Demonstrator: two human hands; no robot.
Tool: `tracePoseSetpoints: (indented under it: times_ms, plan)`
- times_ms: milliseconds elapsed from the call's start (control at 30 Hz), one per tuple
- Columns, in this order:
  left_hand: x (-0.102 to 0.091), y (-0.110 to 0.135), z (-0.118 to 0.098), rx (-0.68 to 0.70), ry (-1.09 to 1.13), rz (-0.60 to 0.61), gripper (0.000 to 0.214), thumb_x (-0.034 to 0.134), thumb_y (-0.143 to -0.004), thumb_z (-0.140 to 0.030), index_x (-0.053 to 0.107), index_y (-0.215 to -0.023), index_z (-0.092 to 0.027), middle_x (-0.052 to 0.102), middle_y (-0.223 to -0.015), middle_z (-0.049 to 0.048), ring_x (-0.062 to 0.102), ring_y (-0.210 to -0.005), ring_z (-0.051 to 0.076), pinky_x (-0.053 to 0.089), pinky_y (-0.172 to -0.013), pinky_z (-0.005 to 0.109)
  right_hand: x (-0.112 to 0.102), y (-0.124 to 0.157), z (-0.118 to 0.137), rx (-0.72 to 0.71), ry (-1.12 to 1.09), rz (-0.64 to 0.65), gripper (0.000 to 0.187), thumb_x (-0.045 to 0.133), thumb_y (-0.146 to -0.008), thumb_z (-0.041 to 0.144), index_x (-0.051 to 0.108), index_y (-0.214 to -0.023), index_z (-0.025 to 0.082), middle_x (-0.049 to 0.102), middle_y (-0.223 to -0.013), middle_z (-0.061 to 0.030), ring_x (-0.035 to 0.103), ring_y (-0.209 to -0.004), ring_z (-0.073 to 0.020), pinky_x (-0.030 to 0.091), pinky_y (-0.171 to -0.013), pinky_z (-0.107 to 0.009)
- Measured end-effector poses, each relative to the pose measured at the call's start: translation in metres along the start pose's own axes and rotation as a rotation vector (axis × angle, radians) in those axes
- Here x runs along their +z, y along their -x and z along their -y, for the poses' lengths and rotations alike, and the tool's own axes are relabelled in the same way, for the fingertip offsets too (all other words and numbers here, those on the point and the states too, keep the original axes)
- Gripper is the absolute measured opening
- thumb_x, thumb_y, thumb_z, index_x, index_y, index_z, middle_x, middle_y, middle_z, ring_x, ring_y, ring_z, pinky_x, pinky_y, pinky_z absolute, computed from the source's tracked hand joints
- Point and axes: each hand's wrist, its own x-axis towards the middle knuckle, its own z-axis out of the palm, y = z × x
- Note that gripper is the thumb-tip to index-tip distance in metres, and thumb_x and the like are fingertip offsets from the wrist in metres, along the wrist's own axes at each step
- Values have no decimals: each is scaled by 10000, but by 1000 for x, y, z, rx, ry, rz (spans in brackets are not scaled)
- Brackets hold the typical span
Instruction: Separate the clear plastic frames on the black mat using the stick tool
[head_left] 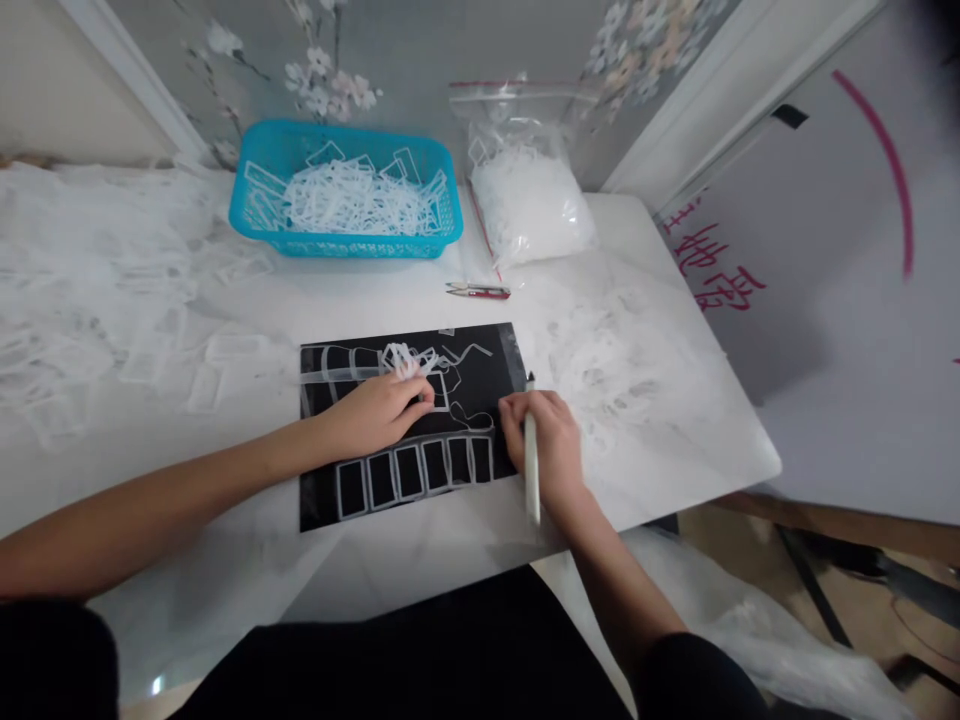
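My left hand (379, 412) is closed at the fingertips around a bunch of thin white plastic frames (409, 358), over a black mat (319, 505). Part of the bunch is hidden by the fingers. Along the mat's near side lies a row of white rectangular frames (409, 472), edge to edge. More frames and thin loose strips (471, 352) lie toward its far side. At the mat's right edge, my right hand (553, 445) grips a slim white pen-like tool (532, 470) with a dark tip pointing away from me; its exact kind is unclear.
Behind the mat stand a blue basket (345, 243) of white frames and a clear zip bag (532, 205) filled with more. Red-handled thread snips (478, 291) lie between bag and mat. White pieces are heaped on the left (90, 270) and scattered on the right (615, 370).
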Motion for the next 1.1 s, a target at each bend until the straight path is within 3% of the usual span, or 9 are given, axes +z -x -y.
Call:
tracePoseSetpoints:
  times_ms: [67,167,367,633,767,900,1033,1100]
  plan:
    - [-2,0,0,-8,40,-19,268,407,-1013,-315,622,-954,-166,639,-968,75,587,-945,199,428,-854,313,9,3,15,-154,-110,89,159,587,-916,184,500,-790,230,738,-990,-62,635,-959,-228,500,-825,-383]
    - [-3,-3,2,-33,43,-3,245,436,-991,-298,632,-913,-174,645,-941,59,592,-907,188,428,-827,303,28,12,34,-311,-91,224,93,587,-931,234,537,-853,220,723,-1155,-84,613,-1108,-259,489,-868,-410]
    - [5,-6,5,-59,-39,27,253,441,-968,-273,666,-908,-174,664,-932,73,611,-864,198,427,-778,310,42,23,32,-343,-78,186,56,572,-942,224,561,-887,215,711,-1223,-81,593,-1165,-257,482,-916,-411]
    - [2,-11,4,-108,71,-18,216,421,-973,-292,592,-915,-172,630,-948,73,584,-874,199,412,-804,328,44,19,33,-330,39,230,102,551,-965,289,595,-922,207,677,-1295,-76,555,-1199,-284,454,-928,-455]
    - [-7,-18,2,-208,345,-53,159,477,-941,-305,552,-874,-182,584,-815,23,524,-727,147,394,-699,284,43,19,38,-307,88,254,128,529,-980,307,602,-956,205,657,-1327,-56,547,-1183,-282,446,-939,-459]
    - [-26,-33,6,-350,848,-149,150,527,-929,-299,534,-844,-176,446,-605,-42,399,-504,84,287,-499,218,43,20,39,-290,101,279,150,516,-991,328,603,-962,210,652,-1331,-48,537,-1194,-279,437,-956,-457]
    - [-69,-55,16,-380,1327,-385,87,557,-896,-179,514,-825,-155,581,-751,-5,321,-417,28,124,-390,210,44,21,40,-281,113,278,164,510,-994,337,603,-949,209,643,-1344,-45,530,-1205,-280,427,-975,-460]
    - [-98,-62,18,-362,1393,-442,113,520,-915,-153,475,-812,-161,558,-727,-36,244,-403,13,101,-381,198,45,21,40,-281,114,266,155,520,-988,330,603,-938,209,642,-1345,-49,532,-1199,-281,428,-975,-459]
